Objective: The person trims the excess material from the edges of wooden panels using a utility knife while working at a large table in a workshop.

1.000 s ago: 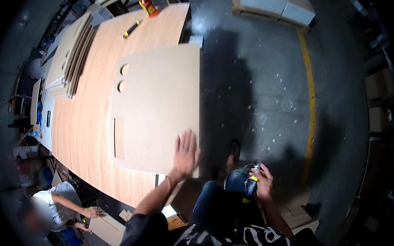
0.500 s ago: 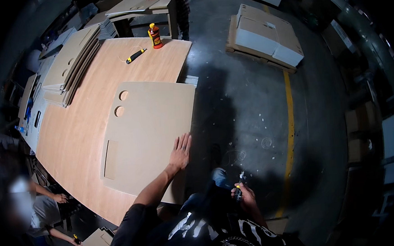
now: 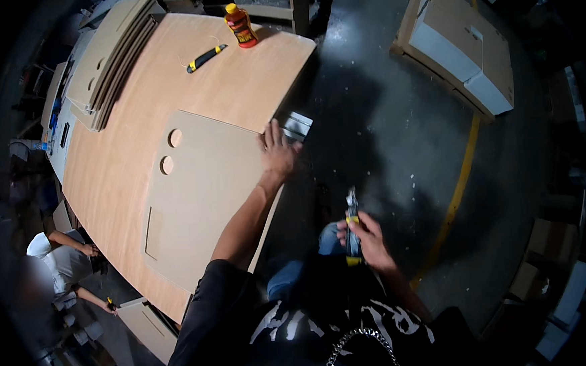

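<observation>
A flat light-brown board (image 3: pixel 213 188) lies on the wood-grain table (image 3: pixel 186 75), with two round holes along its left side and a rectangular cut-out nearer me. Fingers apart, my left hand (image 3: pixel 279 151) rests at the board's far right corner, over the table's edge. My right hand (image 3: pixel 370 242) is closed around a black-and-yellow utility knife (image 3: pixel 353 236), held out over the floor with its metal tip pointing away from me. Another black-and-yellow utility knife (image 3: pixel 205 59) lies farther back on the table, beside a red bottle with a yellow cap (image 3: pixel 241 28).
A stack of brown boards (image 3: pixel 114 60) stands at the table's far left. To the right, a pallet (image 3: pixel 423 67) carries white-and-brown boxed panels (image 3: pixel 455 42). Lower left, a co-worker's hand (image 3: pixel 110 306) holds a small yellow tool by another board (image 3: pixel 147 329). Small scraps dot the floor.
My left hand has slid away from me along the board's right edge to its far corner. My right hand has raised the utility knife farther forward. The view has shifted.
</observation>
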### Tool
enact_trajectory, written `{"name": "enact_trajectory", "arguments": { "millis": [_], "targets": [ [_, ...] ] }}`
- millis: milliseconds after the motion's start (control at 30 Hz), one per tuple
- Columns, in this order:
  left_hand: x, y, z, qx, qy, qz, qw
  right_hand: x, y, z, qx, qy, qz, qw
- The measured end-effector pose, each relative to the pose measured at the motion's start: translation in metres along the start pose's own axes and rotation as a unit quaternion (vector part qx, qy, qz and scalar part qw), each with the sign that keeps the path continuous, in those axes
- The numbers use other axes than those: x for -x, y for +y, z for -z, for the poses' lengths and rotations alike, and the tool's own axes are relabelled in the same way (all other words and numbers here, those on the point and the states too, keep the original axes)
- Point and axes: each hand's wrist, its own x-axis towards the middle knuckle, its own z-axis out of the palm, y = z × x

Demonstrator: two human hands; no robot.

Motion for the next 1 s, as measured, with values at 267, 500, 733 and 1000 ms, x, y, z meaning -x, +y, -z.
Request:
{"name": "enact_trajectory", "arguments": {
  "millis": [267, 500, 733, 1000],
  "targets": [
    [0.079, 0.074, 0.126, 0.66, -0.111, 0.013, 0.743, -0.066, -0.085, -0.017, 0.129, -0.119, 0.102, 0.979],
    [0.092, 0.046, 0.112, 0.672, 0.04, 0.236, 0.7, -0.091, -0.096, -0.052, 0.247, -0.239, 0.055, 0.937],
    [0.206, -0.005, 0.053, 0.43, 0.02, 0.301, 0.851, -0.116, -0.097, -0.042, 0.129, -0.127, -0.059, 0.982],
    [0.406, -0.108, -0.075, -0.054, 0.324, 0.619, 0.714, -0.138, 0.016, -0.034, 0.154, -0.09, -0.097, 0.979]
  ]
}}
